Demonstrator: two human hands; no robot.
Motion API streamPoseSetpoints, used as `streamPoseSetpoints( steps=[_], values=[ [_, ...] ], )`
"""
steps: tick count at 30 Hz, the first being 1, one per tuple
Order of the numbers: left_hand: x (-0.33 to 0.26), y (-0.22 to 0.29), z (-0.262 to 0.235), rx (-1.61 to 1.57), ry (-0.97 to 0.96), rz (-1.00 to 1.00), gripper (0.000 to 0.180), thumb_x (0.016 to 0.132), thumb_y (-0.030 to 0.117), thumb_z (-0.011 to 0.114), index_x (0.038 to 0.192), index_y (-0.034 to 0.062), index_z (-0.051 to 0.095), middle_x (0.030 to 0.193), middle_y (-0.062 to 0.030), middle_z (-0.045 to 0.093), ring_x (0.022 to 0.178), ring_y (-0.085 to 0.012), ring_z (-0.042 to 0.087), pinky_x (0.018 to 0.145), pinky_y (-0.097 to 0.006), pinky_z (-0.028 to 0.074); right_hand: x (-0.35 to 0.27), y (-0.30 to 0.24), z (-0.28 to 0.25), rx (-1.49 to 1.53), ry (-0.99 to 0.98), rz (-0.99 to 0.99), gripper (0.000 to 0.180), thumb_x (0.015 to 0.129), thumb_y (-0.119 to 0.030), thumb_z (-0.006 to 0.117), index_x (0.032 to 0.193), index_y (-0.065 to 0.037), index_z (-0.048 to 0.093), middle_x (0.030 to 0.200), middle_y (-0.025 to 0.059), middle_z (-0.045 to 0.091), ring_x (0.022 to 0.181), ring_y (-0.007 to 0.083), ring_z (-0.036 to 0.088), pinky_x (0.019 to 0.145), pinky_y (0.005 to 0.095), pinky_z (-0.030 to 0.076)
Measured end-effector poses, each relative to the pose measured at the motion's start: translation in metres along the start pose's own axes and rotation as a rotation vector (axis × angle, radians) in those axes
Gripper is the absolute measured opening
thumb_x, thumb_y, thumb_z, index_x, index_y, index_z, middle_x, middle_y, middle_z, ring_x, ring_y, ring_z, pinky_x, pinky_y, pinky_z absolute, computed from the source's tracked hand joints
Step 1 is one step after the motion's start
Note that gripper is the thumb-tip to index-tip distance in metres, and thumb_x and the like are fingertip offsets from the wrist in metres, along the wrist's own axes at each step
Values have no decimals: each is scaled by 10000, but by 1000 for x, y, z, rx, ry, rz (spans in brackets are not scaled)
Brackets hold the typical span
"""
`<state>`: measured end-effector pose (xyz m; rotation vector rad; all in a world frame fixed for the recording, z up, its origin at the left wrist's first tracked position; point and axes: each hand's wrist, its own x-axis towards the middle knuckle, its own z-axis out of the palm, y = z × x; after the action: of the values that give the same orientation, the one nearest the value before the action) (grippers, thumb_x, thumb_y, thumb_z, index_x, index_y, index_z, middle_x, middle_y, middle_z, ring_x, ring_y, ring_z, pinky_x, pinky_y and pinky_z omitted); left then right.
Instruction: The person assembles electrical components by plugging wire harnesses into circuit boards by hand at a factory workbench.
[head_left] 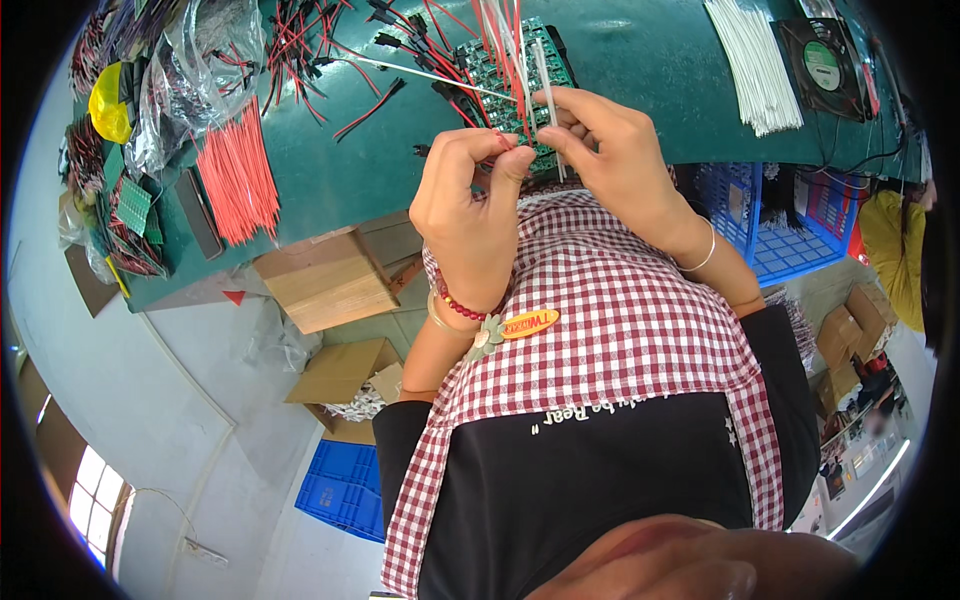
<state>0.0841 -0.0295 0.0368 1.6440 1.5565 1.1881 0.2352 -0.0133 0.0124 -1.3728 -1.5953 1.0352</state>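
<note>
Both my hands meet over a panel of small green circuit boards near the table's front edge. With thumb and index finger pinched, my left hand holds a thin red wire by its end. Close beside it, my right hand is closed around a white wire that stands up past its fingertips. Several red and white wires rise from the boards in front of my fingers. Red-and-black leads with black connectors lie just left of the panel. The exact wire ends are partly hidden by my fingertips.
On the left lie a bundle of red wires, a dark bar and a clear plastic bag. A white wire bundle and a black fan are at right. Below stand a blue crate and cardboard boxes.
</note>
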Motion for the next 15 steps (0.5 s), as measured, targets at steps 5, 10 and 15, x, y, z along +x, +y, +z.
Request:
streamPoseSetpoints(
  steps=[5, 10, 15],
  values=[
    [-5, -3, 2, 28, 18, 15, 143, 779, 27, 733, 841, -2, 608, 824, -92, 628, 633, -161, 611, 526, -268, 492, -9, -9, -15, 62, -52, 239, 153, 816, -58, 695, 898, 31, 603, 724, 83, 607, 563, 116, 555, 511, 255, 435],
    [-5, -5, 8, 114, 74, 102, 138, 777, 47, 740, 843, 21, 621, 803, -84, 623, 622, -192, 615, 519, -278, 486, -10, -11, -27, 154, -67, 260, 129, 828, -63, 699, 878, 23, 617, 728, 43, 617, 579, 62, 548, 514, 218, 434],
    [-7, -8, 9, 138, 77, 113, 134, 784, 67, 738, 837, 29, 621, 797, -77, 623, 614, -195, 612, 516, -284, 482, -12, -4, -20, 198, 13, 84, 106, 832, -55, 695, 871, 21, 631, 761, 42, 631, 614, 66, 570, 548, 205, 456]
  ],
)
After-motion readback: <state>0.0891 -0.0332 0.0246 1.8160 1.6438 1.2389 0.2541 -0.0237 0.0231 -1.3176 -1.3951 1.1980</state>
